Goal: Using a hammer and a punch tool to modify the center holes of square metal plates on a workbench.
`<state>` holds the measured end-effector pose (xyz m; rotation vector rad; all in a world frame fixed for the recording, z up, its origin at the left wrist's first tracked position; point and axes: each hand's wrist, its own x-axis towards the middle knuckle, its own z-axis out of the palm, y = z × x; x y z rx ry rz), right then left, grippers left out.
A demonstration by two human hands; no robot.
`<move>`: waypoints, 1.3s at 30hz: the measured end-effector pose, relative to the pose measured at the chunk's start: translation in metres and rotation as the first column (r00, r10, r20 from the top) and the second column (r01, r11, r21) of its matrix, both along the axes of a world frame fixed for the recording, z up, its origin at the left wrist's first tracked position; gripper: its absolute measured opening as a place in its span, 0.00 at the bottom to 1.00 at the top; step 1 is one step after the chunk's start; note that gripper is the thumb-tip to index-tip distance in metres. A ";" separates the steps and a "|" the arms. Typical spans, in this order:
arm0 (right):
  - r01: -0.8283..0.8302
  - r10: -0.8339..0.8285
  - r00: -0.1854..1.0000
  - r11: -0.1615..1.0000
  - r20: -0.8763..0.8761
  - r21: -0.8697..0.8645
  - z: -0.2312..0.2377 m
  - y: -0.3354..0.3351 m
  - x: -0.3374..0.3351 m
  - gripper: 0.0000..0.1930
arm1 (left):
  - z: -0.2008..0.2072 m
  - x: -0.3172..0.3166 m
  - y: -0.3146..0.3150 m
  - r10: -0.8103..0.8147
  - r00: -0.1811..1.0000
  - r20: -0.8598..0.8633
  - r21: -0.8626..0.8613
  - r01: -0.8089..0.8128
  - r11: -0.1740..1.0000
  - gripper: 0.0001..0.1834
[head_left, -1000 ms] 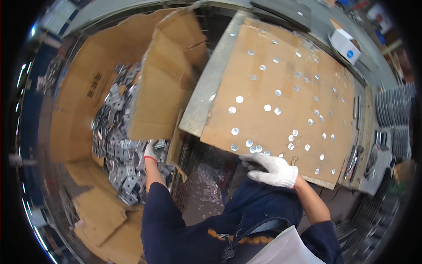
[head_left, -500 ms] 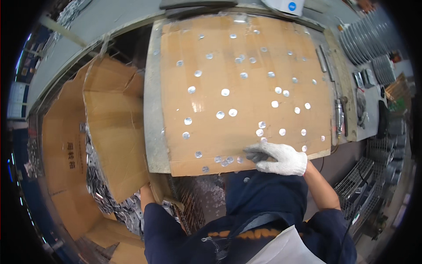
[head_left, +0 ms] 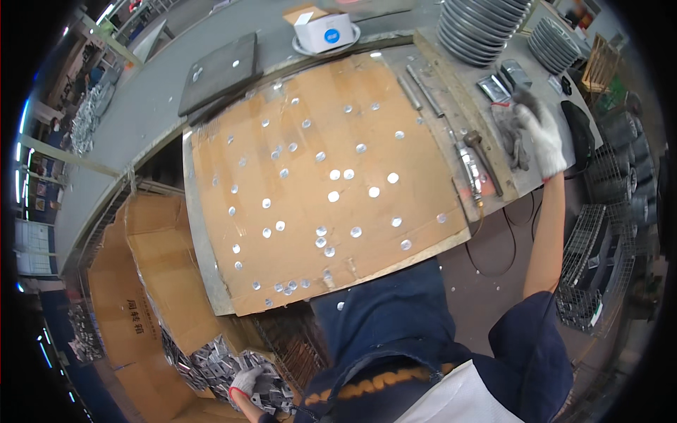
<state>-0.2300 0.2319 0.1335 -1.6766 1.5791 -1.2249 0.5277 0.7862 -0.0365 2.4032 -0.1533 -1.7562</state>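
My left hand (head_left: pixel 245 381), in a white glove with a red cuff edge, rests on a heap of small grey metal parts (head_left: pixel 211 361) in a large cardboard box (head_left: pixel 116 310). Its fingers blend into the parts, so their grip is unclear. My right hand (head_left: pixel 544 141), also gloved, is at the right side of the bench beside a limp grey glove (head_left: pixel 516 144). Motion smears its dark fingertips. They are near a shiny rectangular metal piece (head_left: pixel 493 88). Between my hands lies a brown cardboard sheet (head_left: pixel 300 197), scattered with small round silver discs (head_left: pixel 333 196).
Right of the cardboard lie a hammer (head_left: pixel 483 162), an air tool (head_left: pixel 467 166) and metal rods (head_left: pixel 425 92). Stacked metal rings (head_left: pixel 476 35) stand at the far right. A white box (head_left: pixel 323 34) and a dark flat board (head_left: pixel 222 74) sit behind. Wire baskets (head_left: pixel 582 243) stand right.
My right hand has left the near edge of the cardboard and moved right, to beside the grey glove. My left hand now shows on the metal parts. The view has turned right.
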 end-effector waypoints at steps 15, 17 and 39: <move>0.404 -0.246 0.765 0.903 -0.596 0.145 -0.054 -0.153 -0.105 0.77 | 0.149 -0.599 -0.697 -0.486 0.647 -0.588 -0.687 -0.082 0.722 0.46; 0.446 -0.250 0.732 0.879 -0.634 0.168 -0.046 -0.151 -0.099 0.76 | 0.145 -0.647 -0.715 -0.457 0.639 -0.619 -0.660 -0.109 0.743 0.45; 0.190 -0.223 0.756 0.975 -0.615 -0.120 -0.095 0.012 -0.053 0.23 | 0.100 -0.400 -0.590 -0.270 0.947 -0.174 -0.897 -0.039 0.439 0.26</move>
